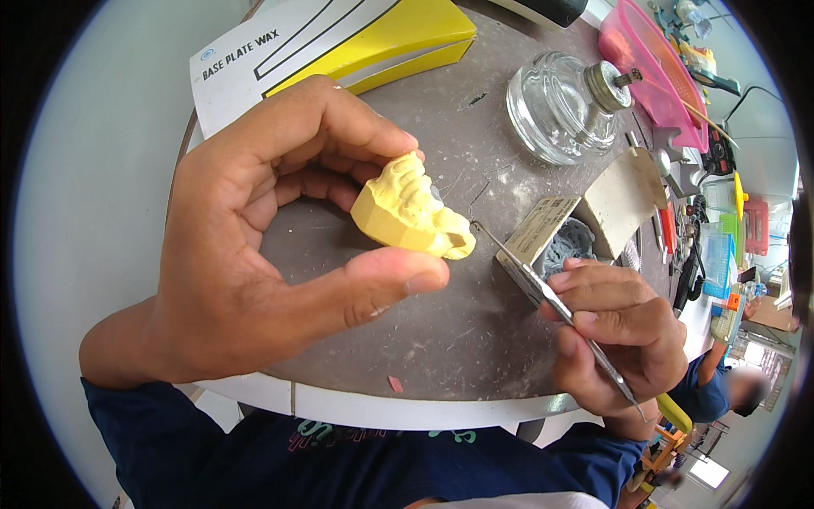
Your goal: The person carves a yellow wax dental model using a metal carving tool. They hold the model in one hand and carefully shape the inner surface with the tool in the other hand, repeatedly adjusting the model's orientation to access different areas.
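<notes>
My left hand grips a yellow plaster dental model between thumb and fingers, held above the brown tabletop. Its row of moulded teeth faces up and to the right. Pinched in my right hand like a pen is a thin metal dental instrument with a fine hooked tip. That tip points at the model's right end, close beside it; I cannot tell whether they touch. Behind the right hand stands an open cardboard box with grey crumpled material inside.
A glass spirit lamp stands at the back right, next to a pink plastic basket. A yellow and white wax box lies at the back left. Tools lie along the right, and a small pink scrap near the front edge. Another person sits far right.
</notes>
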Demonstrator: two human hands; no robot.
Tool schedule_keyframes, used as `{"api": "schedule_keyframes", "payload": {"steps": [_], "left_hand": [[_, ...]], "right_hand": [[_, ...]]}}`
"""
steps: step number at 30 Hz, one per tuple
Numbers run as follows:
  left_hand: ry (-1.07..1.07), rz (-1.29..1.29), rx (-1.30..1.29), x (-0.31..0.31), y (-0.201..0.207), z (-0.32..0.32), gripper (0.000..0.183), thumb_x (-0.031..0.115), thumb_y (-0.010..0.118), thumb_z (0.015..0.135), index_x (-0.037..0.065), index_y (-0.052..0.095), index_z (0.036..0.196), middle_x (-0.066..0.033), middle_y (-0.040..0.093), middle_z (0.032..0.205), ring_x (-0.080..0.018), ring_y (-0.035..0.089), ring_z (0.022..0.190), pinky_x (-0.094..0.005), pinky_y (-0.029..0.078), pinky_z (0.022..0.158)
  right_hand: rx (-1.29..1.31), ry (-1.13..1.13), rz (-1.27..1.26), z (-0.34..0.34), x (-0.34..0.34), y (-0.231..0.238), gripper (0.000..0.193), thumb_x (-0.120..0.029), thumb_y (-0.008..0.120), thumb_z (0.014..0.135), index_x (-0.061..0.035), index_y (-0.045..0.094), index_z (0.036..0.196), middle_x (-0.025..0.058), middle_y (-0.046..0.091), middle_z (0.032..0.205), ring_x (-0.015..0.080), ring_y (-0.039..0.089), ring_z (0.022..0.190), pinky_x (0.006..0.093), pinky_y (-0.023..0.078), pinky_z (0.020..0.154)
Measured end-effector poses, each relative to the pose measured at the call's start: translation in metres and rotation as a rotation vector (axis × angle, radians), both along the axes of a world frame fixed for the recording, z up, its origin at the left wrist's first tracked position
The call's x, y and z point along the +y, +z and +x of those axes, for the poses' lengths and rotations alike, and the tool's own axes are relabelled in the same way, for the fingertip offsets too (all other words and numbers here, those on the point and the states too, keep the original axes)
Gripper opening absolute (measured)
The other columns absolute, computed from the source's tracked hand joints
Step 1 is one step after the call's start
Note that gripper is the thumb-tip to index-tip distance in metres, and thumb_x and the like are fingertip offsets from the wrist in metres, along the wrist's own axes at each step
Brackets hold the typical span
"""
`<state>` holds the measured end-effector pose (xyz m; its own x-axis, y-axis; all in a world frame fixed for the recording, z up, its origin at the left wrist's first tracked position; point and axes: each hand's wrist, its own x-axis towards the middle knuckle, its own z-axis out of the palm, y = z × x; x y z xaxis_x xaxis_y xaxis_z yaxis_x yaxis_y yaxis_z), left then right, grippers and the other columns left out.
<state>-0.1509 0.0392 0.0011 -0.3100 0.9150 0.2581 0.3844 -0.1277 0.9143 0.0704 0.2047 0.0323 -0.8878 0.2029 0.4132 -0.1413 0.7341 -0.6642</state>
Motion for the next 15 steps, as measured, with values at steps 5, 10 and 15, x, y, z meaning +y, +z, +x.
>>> {"api": "schedule_keyframes", "payload": {"steps": [5,10,15], "left_hand": [[-0.013,0.0,0.005,0.0,-0.0002,-0.001,0.062,0.039,0.079,0.078,-0.002,0.052,0.115,-0.0203,0.064,0.11,-0.0225,0.065,0.103,-0.0313,0.05,0.093],[-0.009,-0.005,0.009,-0.0009,-0.0005,-0.0017,0.062,0.04,0.079,0.077,-0.002,0.052,0.115,-0.0202,0.064,0.11,-0.0225,0.065,0.103,-0.0314,0.05,0.093],[-0.007,-0.004,0.004,-0.0003,-0.0004,-0.0008,0.063,0.041,0.079,0.077,-0.002,0.053,0.115,-0.02,0.064,0.11,-0.0226,0.065,0.103,-0.0314,0.05,0.093]], "right_hand": [[-0.01,0.013,0.013,-0.0004,-0.0006,0.0013,0.028,0.008,0.078,0.066,-0.0001,0.062,0.088,0.0158,0.069,0.083,0.029,0.071,0.085,0.0428,0.059,0.08],[-0.02,0.017,0.023,-0.0019,-0.0009,0.0017,0.028,0.008,0.078,0.066,0.0,0.062,0.088,0.0157,0.069,0.083,0.0292,0.071,0.086,0.0428,0.059,0.081],[-0.017,0.008,0.012,-0.0005,-0.0013,0.0016,0.028,0.009,0.078,0.066,-0.0003,0.061,0.087,0.0158,0.069,0.083,0.0296,0.071,0.086,0.043,0.059,0.081]]}}
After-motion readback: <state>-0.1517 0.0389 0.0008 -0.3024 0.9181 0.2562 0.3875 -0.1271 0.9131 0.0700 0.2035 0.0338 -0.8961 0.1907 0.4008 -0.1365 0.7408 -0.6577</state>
